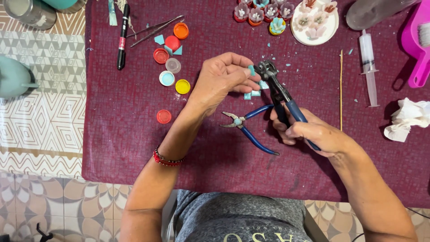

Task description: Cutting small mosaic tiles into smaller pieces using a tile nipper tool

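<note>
My right hand [313,132] grips the blue handles of a black nipper tool [274,85], its head raised over the maroon mat [134,148]. My left hand [219,80] pinches a small teal piece [251,70] and holds it against the nipper's jaws. A few cut teal pieces [251,94] lie on the mat just under the tool. A second pair of blue-handled pliers [248,127] lies flat on the mat between my hands, not held.
Several bottle caps [170,58] in red, orange, yellow and pale blue lie left of my hands, with tweezers [154,29] and a black marker [122,38]. Small flower-shaped pieces fill a white dish [313,20] at the top. A syringe [369,67], thin stick [341,89], crumpled tissue [407,117] and pink dustpan [419,45] lie right.
</note>
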